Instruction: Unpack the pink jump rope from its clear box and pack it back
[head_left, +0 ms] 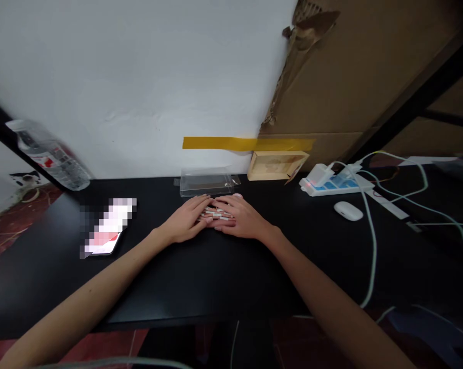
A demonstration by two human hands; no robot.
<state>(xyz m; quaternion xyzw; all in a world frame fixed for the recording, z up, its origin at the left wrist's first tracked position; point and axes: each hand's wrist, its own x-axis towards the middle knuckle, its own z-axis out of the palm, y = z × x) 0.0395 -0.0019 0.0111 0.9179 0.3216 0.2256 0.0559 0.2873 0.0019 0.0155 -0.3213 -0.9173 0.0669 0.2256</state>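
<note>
My left hand [187,220] and my right hand [244,216] rest on the black table, bent toward each other around a cluster of small white and pinkish pieces [216,215]. The fingers of both hands are stretched out and lie along and over the cluster's edges, partly covering it. What kind of pieces these are is too small to tell. Just behind my hands lies a clear plastic box [206,182] on its side.
A lit phone [112,225] lies on the left, with a clear plastic bottle [54,159] leaning behind it. Toward the back right are a shallow tan box [275,165], a power strip [333,184] with plugs and cables, and a white earbud case [348,211]. A wall stands behind.
</note>
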